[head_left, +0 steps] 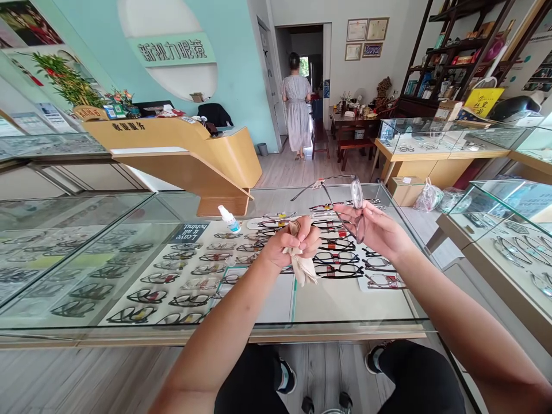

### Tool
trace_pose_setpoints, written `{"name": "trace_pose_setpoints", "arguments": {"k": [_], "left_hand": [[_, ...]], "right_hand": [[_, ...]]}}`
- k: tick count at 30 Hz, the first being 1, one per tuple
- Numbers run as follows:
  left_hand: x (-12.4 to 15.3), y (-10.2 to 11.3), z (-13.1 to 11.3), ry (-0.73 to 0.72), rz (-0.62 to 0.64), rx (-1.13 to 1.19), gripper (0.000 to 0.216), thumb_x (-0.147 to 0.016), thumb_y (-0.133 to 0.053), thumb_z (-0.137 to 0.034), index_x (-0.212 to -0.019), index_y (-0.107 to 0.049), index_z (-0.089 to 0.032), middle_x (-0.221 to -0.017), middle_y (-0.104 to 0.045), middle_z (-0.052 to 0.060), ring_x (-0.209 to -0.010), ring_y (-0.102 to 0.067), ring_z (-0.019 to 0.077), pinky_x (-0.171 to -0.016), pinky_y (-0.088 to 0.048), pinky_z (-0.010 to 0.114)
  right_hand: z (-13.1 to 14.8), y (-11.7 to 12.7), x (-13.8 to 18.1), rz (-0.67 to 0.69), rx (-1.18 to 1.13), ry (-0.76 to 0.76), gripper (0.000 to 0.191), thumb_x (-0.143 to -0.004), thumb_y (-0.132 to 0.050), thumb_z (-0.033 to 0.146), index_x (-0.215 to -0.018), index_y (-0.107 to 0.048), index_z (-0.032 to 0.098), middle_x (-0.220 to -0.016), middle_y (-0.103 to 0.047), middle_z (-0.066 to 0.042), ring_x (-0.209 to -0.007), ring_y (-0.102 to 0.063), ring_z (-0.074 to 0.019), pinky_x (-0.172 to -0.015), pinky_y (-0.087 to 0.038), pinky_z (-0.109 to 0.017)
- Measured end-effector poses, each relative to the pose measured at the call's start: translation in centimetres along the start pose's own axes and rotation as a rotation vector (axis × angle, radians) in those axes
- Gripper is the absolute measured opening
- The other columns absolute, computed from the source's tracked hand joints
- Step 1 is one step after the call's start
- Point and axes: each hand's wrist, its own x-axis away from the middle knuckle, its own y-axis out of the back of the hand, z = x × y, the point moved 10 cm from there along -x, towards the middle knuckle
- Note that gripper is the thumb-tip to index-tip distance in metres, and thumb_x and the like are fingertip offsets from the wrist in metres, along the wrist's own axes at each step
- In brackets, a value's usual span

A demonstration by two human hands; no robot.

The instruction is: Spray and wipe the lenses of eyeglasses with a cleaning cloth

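Note:
My left hand [291,242] is closed around a beige cleaning cloth [302,267], which hangs down below the fist. My right hand [375,229] pinches a pair of thin-framed glasses [357,198] by the frame, lenses turned on edge and one temple arm sticking out to the left. Both hands hover above the glass display counter [207,328], a short gap between them. A small spray bottle [229,219] with a blue label lies on the counter glass to the left of my left hand.
Under the glass lie rows of spectacle frames [172,276]. A wooden reception desk [181,155] stands behind the counter. More glass cases [495,230] run along the right. A person in a pale dress [296,109] stands at the far doorway.

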Motion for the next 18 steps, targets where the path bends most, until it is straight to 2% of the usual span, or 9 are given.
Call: {"name": "trace_pose_setpoints", "arguments": {"k": [2, 5, 8, 12, 16, 18], "left_hand": [[0.0, 0.0, -0.1, -0.006, -0.011, -0.004, 0.049, -0.063, -0.091, -0.030, -0.062, -0.043, -0.020, -0.057, -0.041, -0.004, -0.048, -0.033, 0.0078, -0.043, -0.030, 0.019], [-0.2, 0.1, -0.2, -0.015, -0.062, -0.052, 0.044, -0.063, -0.090, -0.030, -0.063, -0.047, -0.020, -0.058, -0.044, -0.003, -0.049, -0.034, 0.0079, -0.044, -0.031, 0.019], [-0.4, 0.4, -0.3, -0.018, -0.111, -0.097, 0.039, -0.063, -0.090, -0.031, -0.065, -0.053, -0.019, -0.058, -0.046, -0.002, -0.049, -0.033, 0.0076, -0.044, -0.028, 0.020], [-0.6, 0.8, -0.1, -0.015, -0.137, -0.111, 0.040, -0.066, -0.090, -0.036, -0.066, -0.054, -0.019, -0.059, -0.048, -0.002, -0.049, -0.033, 0.0072, -0.043, -0.026, 0.020], [-0.7, 2.1, -0.7, -0.084, -0.256, -0.122, 0.049, -0.074, -0.092, -0.042, -0.066, -0.050, -0.018, -0.062, -0.049, -0.002, -0.050, -0.033, 0.0067, -0.042, -0.026, 0.018], [-0.6, 2.6, -1.4, -0.140, -0.311, -0.105, 0.046, -0.074, -0.095, -0.043, -0.071, -0.056, -0.018, -0.063, -0.049, -0.003, -0.051, -0.034, 0.0072, -0.042, -0.027, 0.017]], "right_hand": [[0.2, 0.1, 0.0, -0.017, 0.009, 0.013, 0.013, -0.099, -0.077, 0.037, -0.098, -0.068, 0.028, -0.141, -0.078, -0.005, -0.110, -0.075, -0.0177, -0.096, -0.061, -0.032], [0.4, 0.2, 0.1, -0.045, 0.027, 0.013, 0.016, -0.098, -0.078, 0.038, -0.093, -0.067, 0.027, -0.141, -0.077, -0.006, -0.104, -0.074, -0.0192, -0.101, -0.059, -0.037], [0.1, -0.1, 0.3, -0.050, 0.020, -0.022, 0.019, -0.095, -0.080, 0.039, -0.092, -0.066, 0.028, -0.141, -0.077, -0.006, -0.114, -0.076, -0.0221, -0.113, -0.055, -0.042], [-0.2, -1.2, 0.6, 0.008, -0.005, -0.048, 0.023, -0.093, -0.084, 0.044, -0.097, -0.067, 0.029, -0.142, -0.076, -0.006, -0.133, -0.072, -0.0286, -0.122, -0.050, -0.049], [0.0, -1.2, 0.7, -0.002, 0.036, -0.001, 0.013, -0.097, -0.079, 0.037, -0.096, -0.070, 0.027, -0.143, -0.075, -0.006, -0.129, -0.072, -0.0262, -0.113, -0.055, -0.044], [0.0, -0.9, 0.7, -0.019, 0.053, 0.012, 0.009, -0.099, -0.077, 0.034, -0.097, -0.072, 0.027, -0.138, -0.077, -0.006, -0.120, -0.074, -0.0232, -0.105, -0.058, -0.040]]}}
